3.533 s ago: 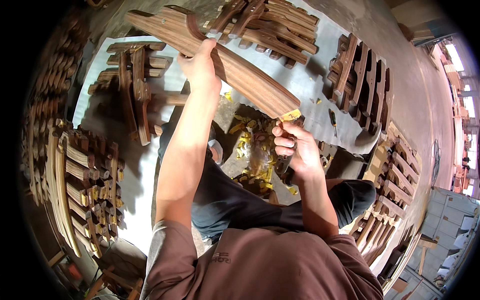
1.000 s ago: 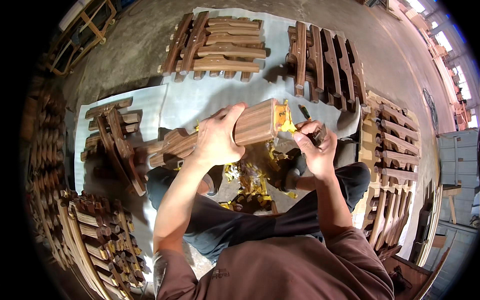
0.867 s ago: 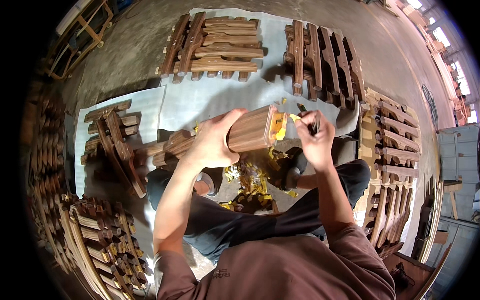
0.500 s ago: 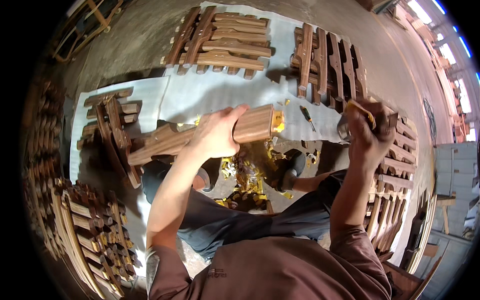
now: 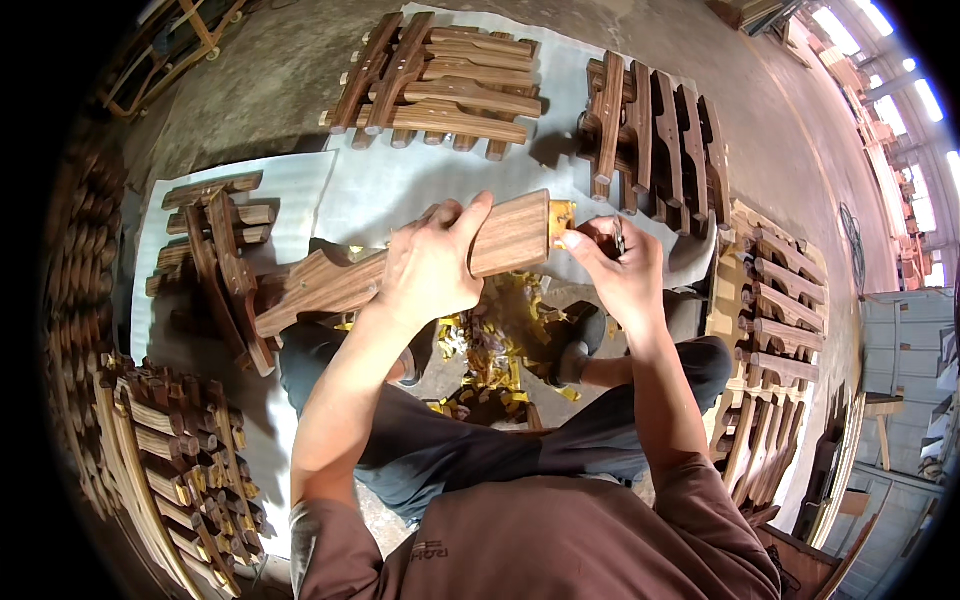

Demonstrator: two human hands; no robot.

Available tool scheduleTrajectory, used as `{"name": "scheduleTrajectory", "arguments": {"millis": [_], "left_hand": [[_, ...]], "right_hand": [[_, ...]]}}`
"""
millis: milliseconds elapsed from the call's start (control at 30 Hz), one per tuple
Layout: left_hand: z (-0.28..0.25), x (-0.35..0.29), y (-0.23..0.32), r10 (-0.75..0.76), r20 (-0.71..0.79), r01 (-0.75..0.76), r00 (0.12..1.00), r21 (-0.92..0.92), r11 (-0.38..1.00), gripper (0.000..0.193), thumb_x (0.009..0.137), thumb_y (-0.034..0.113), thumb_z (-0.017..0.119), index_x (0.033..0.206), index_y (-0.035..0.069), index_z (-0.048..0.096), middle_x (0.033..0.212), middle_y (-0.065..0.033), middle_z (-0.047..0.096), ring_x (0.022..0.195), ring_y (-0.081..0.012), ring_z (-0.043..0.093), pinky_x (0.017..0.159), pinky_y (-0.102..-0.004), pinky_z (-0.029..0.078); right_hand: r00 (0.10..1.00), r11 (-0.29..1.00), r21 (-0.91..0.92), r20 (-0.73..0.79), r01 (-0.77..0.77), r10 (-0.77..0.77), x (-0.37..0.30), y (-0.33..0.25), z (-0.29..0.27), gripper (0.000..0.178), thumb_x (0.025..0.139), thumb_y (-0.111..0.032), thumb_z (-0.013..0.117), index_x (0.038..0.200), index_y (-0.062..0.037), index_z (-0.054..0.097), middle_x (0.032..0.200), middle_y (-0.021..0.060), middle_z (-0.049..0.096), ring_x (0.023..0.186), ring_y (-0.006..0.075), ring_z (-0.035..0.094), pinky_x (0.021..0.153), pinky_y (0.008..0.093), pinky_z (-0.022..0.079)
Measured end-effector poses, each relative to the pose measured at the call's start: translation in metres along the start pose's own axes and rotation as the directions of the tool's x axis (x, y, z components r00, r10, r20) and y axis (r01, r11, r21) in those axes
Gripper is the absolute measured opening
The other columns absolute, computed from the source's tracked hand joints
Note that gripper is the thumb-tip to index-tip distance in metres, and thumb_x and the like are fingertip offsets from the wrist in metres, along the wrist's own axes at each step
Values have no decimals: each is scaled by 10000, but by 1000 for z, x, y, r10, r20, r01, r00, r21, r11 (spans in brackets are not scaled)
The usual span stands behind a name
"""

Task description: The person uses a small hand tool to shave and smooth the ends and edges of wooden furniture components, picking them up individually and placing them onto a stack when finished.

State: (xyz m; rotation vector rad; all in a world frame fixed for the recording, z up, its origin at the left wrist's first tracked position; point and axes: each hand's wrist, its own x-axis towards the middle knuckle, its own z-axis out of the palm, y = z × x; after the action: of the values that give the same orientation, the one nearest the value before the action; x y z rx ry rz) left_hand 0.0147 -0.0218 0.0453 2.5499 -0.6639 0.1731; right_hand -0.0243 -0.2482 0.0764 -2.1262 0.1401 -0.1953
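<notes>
My left hand (image 5: 432, 258) wraps around a thick brown wooden furniture part (image 5: 515, 236) with striped grain, held tilted above my lap. The part's narrower left end reaches down to a stack of crossed wooden pieces (image 5: 232, 270). Yellow tape (image 5: 562, 218) covers its right end. My right hand (image 5: 625, 265) is at that end, thumb and forefinger pinched on the tape's edge. A small dark object shows between its fingers; I cannot tell whether it is held or lies behind the hand.
Torn yellow tape scraps (image 5: 490, 350) litter the floor between my feet. Stacked wooden parts stand ahead (image 5: 455, 85), ahead right (image 5: 655, 130), at the right (image 5: 785, 320) and lower left (image 5: 180, 460). A pale sheet (image 5: 370, 190) lies under several stacks.
My right hand has come in from the far right to the taped end and now pinches the tape. My left hand keeps its grip on the wooden part, almost unmoved.
</notes>
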Motion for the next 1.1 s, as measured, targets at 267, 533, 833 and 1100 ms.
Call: {"name": "scheduleTrajectory", "arguments": {"millis": [267,533,833,1100], "left_hand": [[9,-7,-5,85,-70,-78,994,104,992,731,590,47,714,1290,109,515,977,-153,601,921,-334,629,765,-426,536],[10,-11,2,29,19,-31,999,98,995,707,601,40,713,1272,116,507,982,-150,596,935,-327,624,751,-412,534],[8,-14,-4,7,81,-17,997,131,991,676,589,44,728,1230,111,521,947,-143,602,891,-316,639,746,-416,538],[16,-15,-2,26,160,-40,987,87,995,702,579,41,718,1257,111,551,957,-162,618,907,-331,649,764,-414,540]], "right_hand": [[943,856,399,187,-328,275,11,19,12,112,803,-75,783,800,-3,697,696,11,660,596,57,545,546,218,434],[991,898,428,124,-102,54,3,35,14,138,832,-101,762,822,0,668,710,-14,619,663,38,527,619,206,422],[884,906,-332,460,262,-87,-8,25,-49,221,964,-202,584,1061,-3,597,715,163,637,620,309,640,604,396,479],[801,531,-622,559,575,-212,-20,1,-85,162,928,-155,603,892,-27,510,701,161,592,646,381,615,601,474,447]]}}
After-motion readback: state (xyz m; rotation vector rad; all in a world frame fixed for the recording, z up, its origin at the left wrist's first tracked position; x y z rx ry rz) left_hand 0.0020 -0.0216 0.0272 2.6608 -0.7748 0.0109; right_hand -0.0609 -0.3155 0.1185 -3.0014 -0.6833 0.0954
